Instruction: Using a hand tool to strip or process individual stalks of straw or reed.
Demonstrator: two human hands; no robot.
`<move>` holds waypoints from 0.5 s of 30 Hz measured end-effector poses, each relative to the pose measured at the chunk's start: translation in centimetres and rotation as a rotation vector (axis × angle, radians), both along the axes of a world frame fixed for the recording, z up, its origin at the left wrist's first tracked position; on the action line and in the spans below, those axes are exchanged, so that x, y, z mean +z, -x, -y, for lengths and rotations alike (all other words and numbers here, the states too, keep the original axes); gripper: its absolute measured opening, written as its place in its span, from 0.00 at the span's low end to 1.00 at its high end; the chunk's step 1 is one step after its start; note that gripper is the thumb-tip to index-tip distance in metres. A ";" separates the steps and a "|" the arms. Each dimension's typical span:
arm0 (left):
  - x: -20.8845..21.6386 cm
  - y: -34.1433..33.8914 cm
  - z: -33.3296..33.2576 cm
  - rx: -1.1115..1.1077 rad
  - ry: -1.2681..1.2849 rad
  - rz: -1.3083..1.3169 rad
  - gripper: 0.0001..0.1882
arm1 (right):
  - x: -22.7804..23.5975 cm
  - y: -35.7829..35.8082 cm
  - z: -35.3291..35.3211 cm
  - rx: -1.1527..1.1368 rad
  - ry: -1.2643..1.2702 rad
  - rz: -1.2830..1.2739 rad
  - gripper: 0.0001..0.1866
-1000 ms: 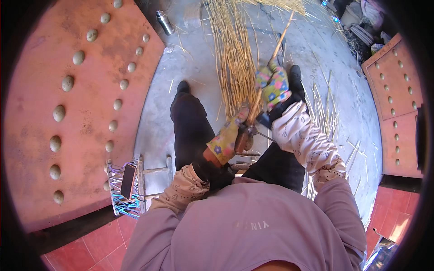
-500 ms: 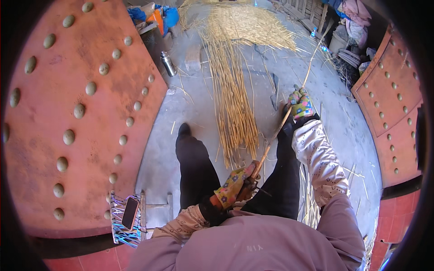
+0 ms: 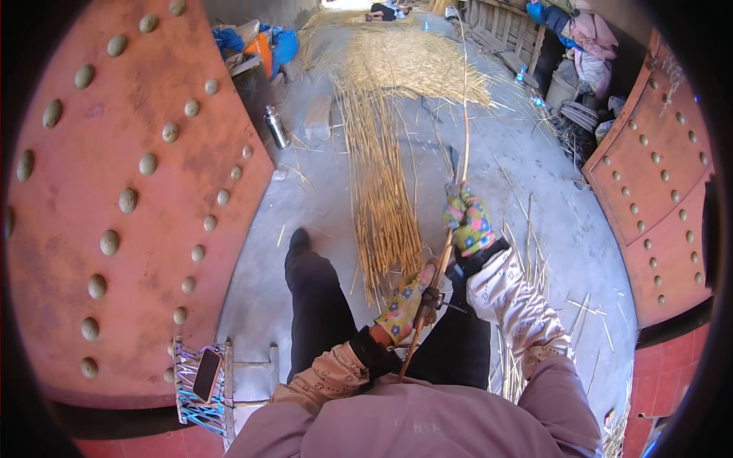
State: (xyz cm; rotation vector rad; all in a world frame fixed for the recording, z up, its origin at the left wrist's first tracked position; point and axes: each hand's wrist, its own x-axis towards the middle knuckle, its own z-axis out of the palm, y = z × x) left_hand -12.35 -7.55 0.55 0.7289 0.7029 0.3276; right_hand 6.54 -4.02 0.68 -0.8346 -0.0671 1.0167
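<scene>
A long reed stalk [image 3: 466,126] runs from my lap up and away toward the far floor. My right hand [image 3: 469,219], in a flowered glove, is closed around it in front of my right knee. Closer to me, my left hand [image 3: 405,307], also gloved, grips a small dark tool [image 3: 429,299] with a thin pin sticking out to the right. The stalk passes at this tool and its lower end [image 3: 412,347] reaches my body. How the tool grips or cuts the stalk is too small to tell. A bundle of stalks [image 3: 385,237] lies on the floor ahead.
A woven reed mat [image 3: 408,61] spreads farther off, with a person [image 3: 386,12] lying beyond it. Studded red doors [image 3: 114,206] flank me. A metal flask [image 3: 276,127] and block [image 3: 318,117] stand left. A phone [image 3: 207,374] rests on a corded stool [image 3: 200,412].
My right hand has come back toward me and leftward, nearer the left hand. The stalk stands steeper, and its lower end now extends past the tool toward my body. My view has tilted up slightly.
</scene>
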 end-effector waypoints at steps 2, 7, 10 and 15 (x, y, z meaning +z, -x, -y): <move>-1.5 -1.1 -0.1 0.015 -0.004 -0.003 0.17 | -0.3 0.3 1.3 0.196 -0.214 -0.046 0.10; -1.4 -3.7 -2.0 0.034 -0.108 0.107 0.18 | 1.5 0.3 3.7 0.403 -0.257 0.117 0.16; 0.5 -5.0 -2.5 0.119 -0.236 0.153 0.17 | -3.0 -3.3 6.8 0.303 -0.220 0.411 0.20; 3.0 -7.2 -1.6 0.385 -0.361 0.213 0.11 | -8.2 0.0 16.4 0.511 0.043 0.247 0.19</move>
